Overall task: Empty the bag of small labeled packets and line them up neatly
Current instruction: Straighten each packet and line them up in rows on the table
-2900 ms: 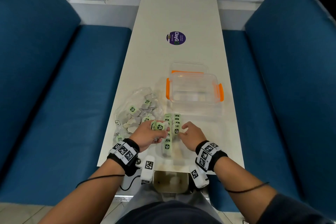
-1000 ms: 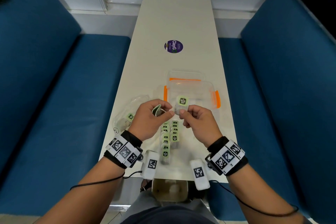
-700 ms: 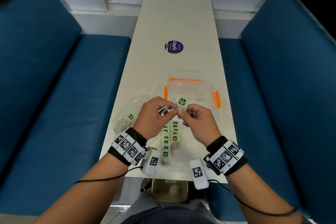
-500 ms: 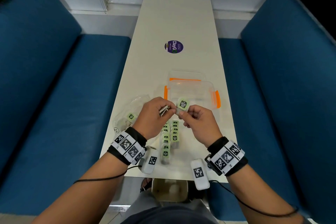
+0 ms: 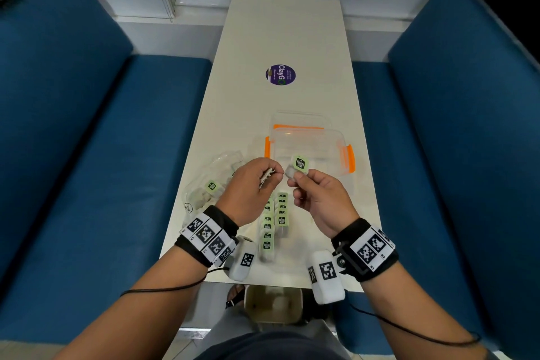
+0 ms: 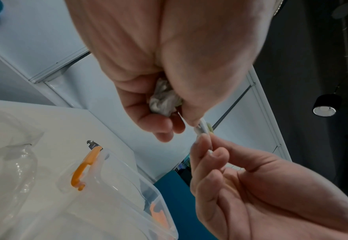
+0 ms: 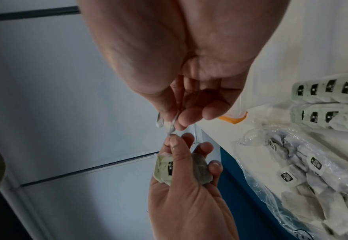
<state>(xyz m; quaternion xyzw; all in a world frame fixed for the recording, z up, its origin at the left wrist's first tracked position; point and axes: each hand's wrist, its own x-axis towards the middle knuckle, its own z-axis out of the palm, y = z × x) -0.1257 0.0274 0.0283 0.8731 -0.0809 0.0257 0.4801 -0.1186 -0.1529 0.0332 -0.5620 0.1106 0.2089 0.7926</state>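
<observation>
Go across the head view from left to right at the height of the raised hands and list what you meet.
Left blue bench → clear plastic bag → left hand → green-labeled packet pinched by the right hand → orange latch of the clear container → right blue bench.

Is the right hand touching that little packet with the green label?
Touching. In the head view the right hand pinches the green-labeled packet by its lower edge, above the table.
</observation>
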